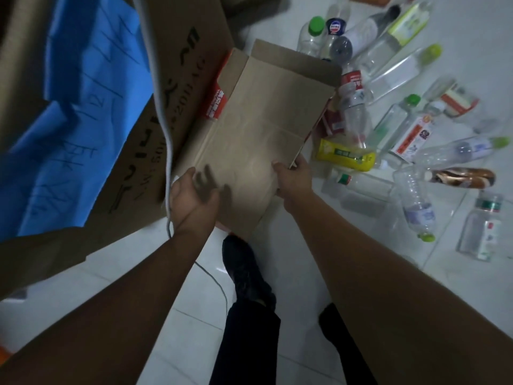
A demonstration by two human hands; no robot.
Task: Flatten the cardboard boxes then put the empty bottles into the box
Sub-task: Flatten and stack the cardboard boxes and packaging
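Note:
A flattened brown cardboard box point(258, 126) with red tape on its left edge is held above the floor in the middle of the view. My right hand point(294, 176) grips its near right edge. My left hand point(194, 195) lies at its near left corner with the fingers spread and blurred; whether it grips the cardboard is unclear. Several empty plastic bottles point(416, 212) lie scattered on the white tiled floor to the right, among them one with a yellow label point(347, 158). A large brown cardboard box point(133, 112) with black print stands at the left.
Blue fabric point(83, 107) with dark writing lies inside the large box. A grey cable point(163, 107) hangs down in front of it to the floor. My black shoe point(244, 268) and dark trouser legs stand on the tiles below the held cardboard.

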